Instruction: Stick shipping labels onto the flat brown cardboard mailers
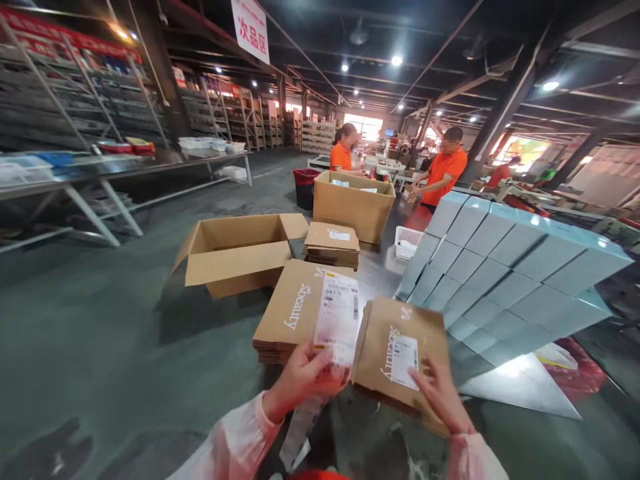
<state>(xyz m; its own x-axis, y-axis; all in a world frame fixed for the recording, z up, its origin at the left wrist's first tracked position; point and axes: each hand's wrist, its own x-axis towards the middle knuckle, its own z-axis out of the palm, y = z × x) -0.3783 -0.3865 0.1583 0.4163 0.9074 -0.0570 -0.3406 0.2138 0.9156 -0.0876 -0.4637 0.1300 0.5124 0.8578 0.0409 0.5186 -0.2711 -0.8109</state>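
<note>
My left hand (305, 373) is closed on a strip of white shipping labels (337, 310), pinched between thumb and fingers. The strip's upper part lies in front of a stack of flat brown cardboard mailers (287, 293) printed "beauty"; its tail hangs below my hand. To the right is a second stack of cardboard mailers (427, 327). A white label (403, 360) lies on its top piece. My right hand (443, 393) is over this stack, fingers apart, with a fingertip at the label's right edge.
An open carton (240, 267) stands at left, near a smaller stack of cardboard (330, 257). Behind is a large filled carton (350, 210). Pale blue boxes (500, 267) are piled at right beside a white basket (406, 243). Several people in orange shirts work farther back.
</note>
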